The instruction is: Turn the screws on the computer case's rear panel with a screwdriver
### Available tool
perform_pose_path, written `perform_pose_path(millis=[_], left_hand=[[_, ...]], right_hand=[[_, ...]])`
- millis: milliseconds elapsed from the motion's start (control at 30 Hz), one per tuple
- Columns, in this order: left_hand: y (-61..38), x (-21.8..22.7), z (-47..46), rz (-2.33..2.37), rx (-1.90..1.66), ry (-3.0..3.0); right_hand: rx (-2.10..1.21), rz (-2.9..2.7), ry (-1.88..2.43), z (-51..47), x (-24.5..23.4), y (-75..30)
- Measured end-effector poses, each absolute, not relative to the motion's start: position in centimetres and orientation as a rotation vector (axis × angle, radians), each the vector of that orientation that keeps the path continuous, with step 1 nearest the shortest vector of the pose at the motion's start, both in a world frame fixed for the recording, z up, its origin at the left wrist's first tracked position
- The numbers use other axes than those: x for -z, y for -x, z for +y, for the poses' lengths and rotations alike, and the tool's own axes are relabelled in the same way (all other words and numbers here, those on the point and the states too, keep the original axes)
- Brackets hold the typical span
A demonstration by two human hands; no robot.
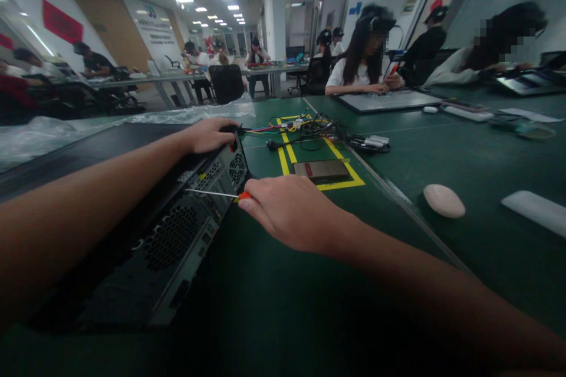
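A black computer case (pixel 177 235) lies on its side on the green table, its grey rear panel with vents and a fan grille facing me. My left hand (pixel 211 134) rests closed over the case's far top corner. My right hand (pixel 289 212) is closed around a screwdriver (pixel 212 193) with an orange handle. Its thin metal shaft points left, with the tip at the rear panel.
A flat brown drive (pixel 321 169) lies inside a yellow taped square, with a tangle of cables (pixel 309 126) behind it. A pale mouse (pixel 444 200) and a white keyboard (pixel 533 211) sit to the right. Several people work at nearby tables. Clear plastic sheeting (pixel 194 113) lies behind the case.
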State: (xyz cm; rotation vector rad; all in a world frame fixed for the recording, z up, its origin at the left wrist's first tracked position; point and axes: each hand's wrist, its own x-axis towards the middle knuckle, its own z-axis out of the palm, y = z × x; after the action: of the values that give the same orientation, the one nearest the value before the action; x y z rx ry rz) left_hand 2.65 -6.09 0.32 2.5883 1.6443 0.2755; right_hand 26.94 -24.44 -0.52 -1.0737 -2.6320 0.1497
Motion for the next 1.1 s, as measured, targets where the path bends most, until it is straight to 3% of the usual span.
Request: perform_pose_path(millis=[600,933,1100], left_hand=[[-2.5,-0.2,-6.0,1.65,-0.273,-2.596],[-2.7,-0.4,-6.1,1.677,-0.243,-2.585],[-2.7,-0.3,-6.0,1.667,-0.232,-2.587]], right_hand=[[-0.99,-2.41,1.073,-23.4,0.2,-27.0],[-0.2,-2.527,1.055,-24.6,0.4,-27.6],[-0.034,-2.572,1.093,-24.9,0.1,-27.4]])
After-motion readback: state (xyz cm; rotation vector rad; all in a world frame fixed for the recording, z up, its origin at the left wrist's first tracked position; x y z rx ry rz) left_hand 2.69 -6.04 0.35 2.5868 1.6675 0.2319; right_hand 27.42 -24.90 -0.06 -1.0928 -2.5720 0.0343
